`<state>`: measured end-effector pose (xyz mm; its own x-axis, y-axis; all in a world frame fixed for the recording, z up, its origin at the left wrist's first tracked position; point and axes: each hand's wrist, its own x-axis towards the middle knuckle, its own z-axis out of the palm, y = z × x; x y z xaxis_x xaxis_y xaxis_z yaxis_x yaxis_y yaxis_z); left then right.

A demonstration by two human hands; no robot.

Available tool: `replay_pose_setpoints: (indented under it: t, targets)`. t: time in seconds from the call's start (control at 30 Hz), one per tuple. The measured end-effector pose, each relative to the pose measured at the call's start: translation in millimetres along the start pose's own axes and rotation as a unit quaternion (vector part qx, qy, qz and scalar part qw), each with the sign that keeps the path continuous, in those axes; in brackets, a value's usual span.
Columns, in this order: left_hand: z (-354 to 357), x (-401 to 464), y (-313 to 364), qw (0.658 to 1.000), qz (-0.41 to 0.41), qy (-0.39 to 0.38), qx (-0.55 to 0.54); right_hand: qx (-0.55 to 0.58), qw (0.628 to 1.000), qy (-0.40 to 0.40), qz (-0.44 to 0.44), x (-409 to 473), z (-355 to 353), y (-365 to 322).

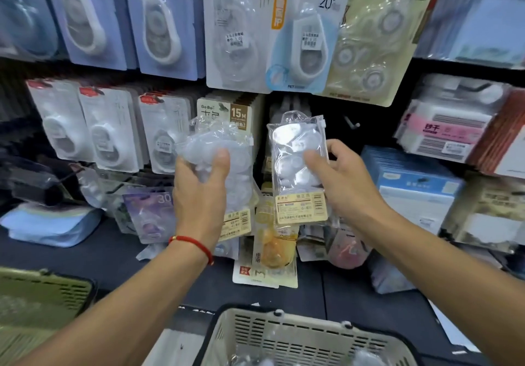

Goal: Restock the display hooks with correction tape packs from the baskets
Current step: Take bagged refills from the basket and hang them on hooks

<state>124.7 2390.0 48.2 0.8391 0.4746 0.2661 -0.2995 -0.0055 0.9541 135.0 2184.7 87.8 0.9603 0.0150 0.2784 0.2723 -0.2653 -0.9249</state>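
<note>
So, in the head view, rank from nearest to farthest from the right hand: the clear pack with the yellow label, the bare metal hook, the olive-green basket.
1. Clear pack with yellow label: gripped in the right hand.
2. Bare metal hook: just above.
3. Olive-green basket: far lower left.

Upper row, white-and-blue hanging card point(308, 28): "20" printed large beneath a line of Chinese characters; "PET" at its foot. Middle row, beige card point(224, 115): "BoBo" top left, "15M" on a brown panel. Lower row, purple pack point(149, 215): "30". Barcode labels and price stickers elsewhere are too small to read.
</note>
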Motion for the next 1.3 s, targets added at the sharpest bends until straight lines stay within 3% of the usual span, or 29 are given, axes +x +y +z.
replay_pose_setpoints:
  t: [0.67,0.83,0.97,1.13,1.3]
  targets:
    - [-10.5,3.8,11.6,0.995,-0.042,0.001,-0.087,-0.010,0.998,0.050,-0.031,5.1,16.7,9.1]
    - [-11.1,6.6,7.3,0.995,-0.045,0.001,-0.084,-0.099,0.993,0.049,0.029,2.3,15.8,17.8]
    - [-10.2,6.0,3.9,0.997,-0.046,-0.011,-0.056,-0.175,0.979,0.097,-0.038,-7.1,16.3,23.0]
    - [0.1,-4.3,4.9,0.991,-0.074,-0.078,-0.082,-0.156,0.984,-0.058,-0.059,-21.4,30.9,20.9]
    - [6.3,-8.6,2.6,0.978,-0.100,-0.133,-0.122,-0.158,0.982,-0.050,-0.086,-25.8,36.1,16.6]
